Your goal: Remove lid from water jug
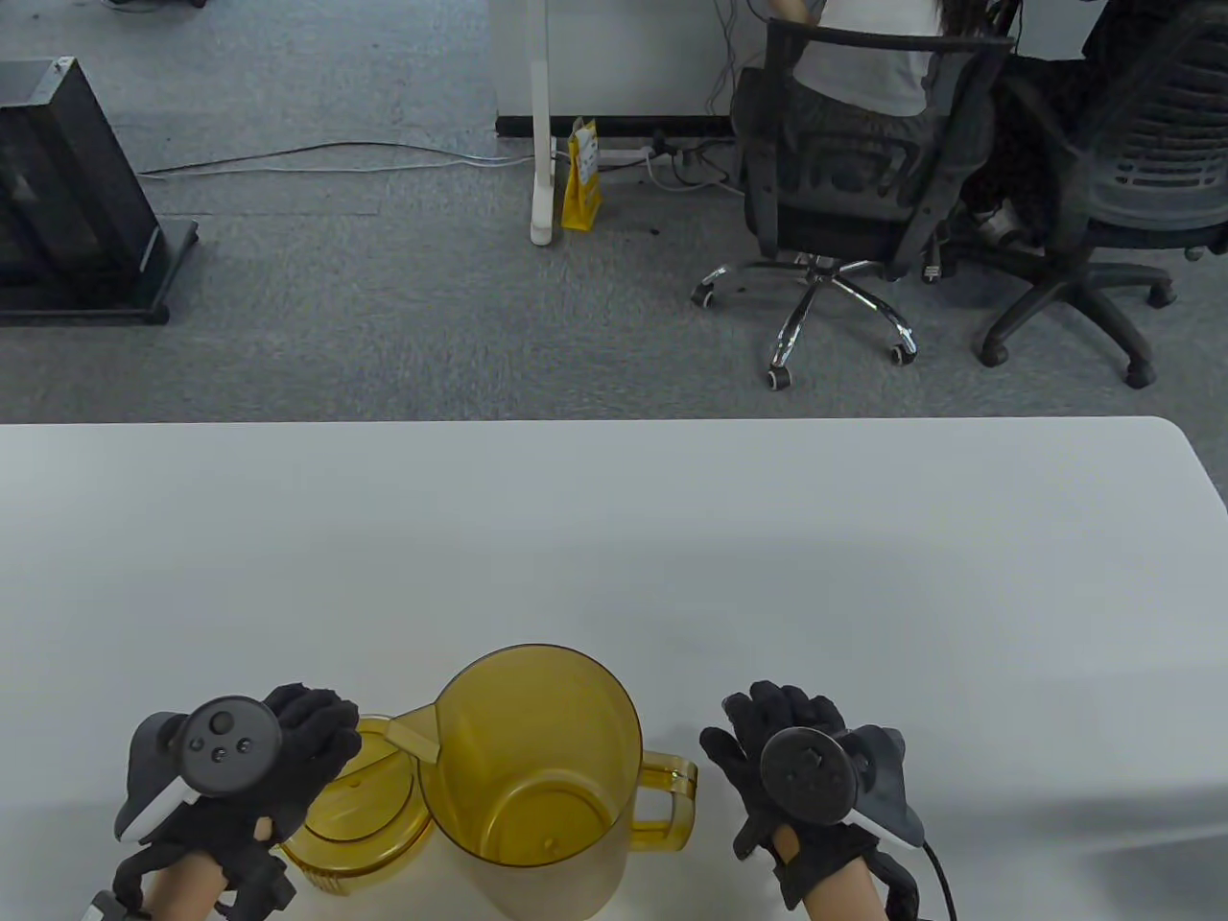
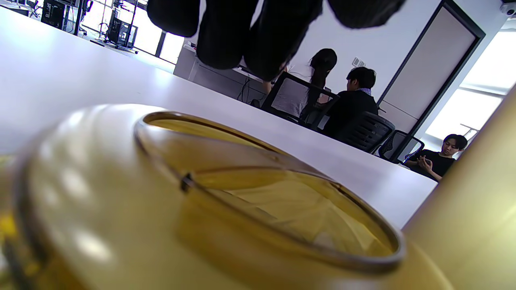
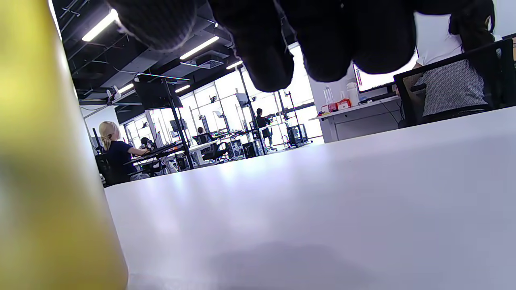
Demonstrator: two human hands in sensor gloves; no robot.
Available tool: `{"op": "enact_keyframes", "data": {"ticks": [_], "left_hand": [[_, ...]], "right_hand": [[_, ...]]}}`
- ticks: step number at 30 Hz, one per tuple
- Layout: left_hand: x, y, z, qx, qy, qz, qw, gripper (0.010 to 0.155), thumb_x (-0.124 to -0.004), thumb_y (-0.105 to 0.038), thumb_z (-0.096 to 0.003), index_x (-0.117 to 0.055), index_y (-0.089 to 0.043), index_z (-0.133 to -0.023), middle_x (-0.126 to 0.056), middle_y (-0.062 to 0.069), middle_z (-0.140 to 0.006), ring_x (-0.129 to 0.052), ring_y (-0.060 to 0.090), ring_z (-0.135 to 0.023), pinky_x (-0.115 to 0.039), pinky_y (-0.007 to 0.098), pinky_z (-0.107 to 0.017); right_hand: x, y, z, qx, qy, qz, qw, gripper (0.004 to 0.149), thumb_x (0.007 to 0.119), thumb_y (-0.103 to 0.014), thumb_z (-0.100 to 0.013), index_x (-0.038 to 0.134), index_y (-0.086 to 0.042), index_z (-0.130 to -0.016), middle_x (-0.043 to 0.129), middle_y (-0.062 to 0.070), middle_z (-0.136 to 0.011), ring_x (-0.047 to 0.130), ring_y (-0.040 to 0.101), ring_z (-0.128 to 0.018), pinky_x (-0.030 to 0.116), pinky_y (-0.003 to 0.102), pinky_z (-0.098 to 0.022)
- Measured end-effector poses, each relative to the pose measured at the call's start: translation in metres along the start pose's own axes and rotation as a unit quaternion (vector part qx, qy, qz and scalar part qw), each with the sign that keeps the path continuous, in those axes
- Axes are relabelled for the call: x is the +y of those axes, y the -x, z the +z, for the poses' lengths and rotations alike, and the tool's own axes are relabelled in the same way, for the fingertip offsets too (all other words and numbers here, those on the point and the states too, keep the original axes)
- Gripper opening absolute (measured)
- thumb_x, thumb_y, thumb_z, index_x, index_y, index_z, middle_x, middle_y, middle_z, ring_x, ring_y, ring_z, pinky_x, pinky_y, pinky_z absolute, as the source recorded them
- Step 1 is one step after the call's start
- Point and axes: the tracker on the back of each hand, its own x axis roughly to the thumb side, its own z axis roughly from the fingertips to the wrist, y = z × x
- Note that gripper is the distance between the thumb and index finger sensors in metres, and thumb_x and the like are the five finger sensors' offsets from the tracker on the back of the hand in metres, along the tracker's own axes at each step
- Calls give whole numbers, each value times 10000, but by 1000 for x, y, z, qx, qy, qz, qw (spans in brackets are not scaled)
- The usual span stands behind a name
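Note:
The amber see-through water jug [image 1: 537,767] stands open-topped near the table's front edge, its handle [image 1: 667,796] pointing right. Its lid [image 1: 360,815] lies on the table just left of the jug, against its wall. My left hand [image 1: 312,720] hovers over the lid's left side; in the left wrist view the fingers [image 2: 258,36] hang relaxed above the lid [image 2: 201,201], apart from it. My right hand [image 1: 767,715] rests right of the handle, fingers [image 3: 322,40] loosely curled and holding nothing. The jug wall [image 3: 48,181] fills the left of the right wrist view.
The white table [image 1: 614,537] stretches far beyond the jug to its back edge. Beyond it are grey carpet, office chairs [image 1: 844,192] with a seated person, and a black stand [image 1: 67,192] at the left.

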Motion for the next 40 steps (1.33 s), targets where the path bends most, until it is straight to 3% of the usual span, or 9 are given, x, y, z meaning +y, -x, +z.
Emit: {"op": "enact_keyframes", "data": {"ticks": [24,32,40], "left_hand": [[-1,-4,-2,-4,27,2,1000,575,-658,-479,-529,-814,-154,-977,-725,207,-1077,-554,453,-1023,-450,629,-737],[6,-12,2,-18,1,7,1000,573,-657,-480,-530,-818,-156,-975,-728,208,-1076,-552,455,-1024,-448,631,-736],[-5,-14,-1,-14,32,-25,999,576,-654,-484,-529,-814,-159,-977,-721,206,-1080,-547,452,-1026,-446,630,-737]], "right_hand": [[3,2,6,11,-24,-40,999,652,626,-446,-568,805,76,-916,735,412,-835,704,613,-754,507,703,-529],[-2,6,8,16,-13,-53,998,657,619,-447,-570,803,79,-917,737,414,-832,704,614,-751,507,705,-526],[0,-2,8,5,-19,-47,999,657,619,-447,-569,804,79,-917,736,415,-832,704,615,-751,507,705,-527]]}}
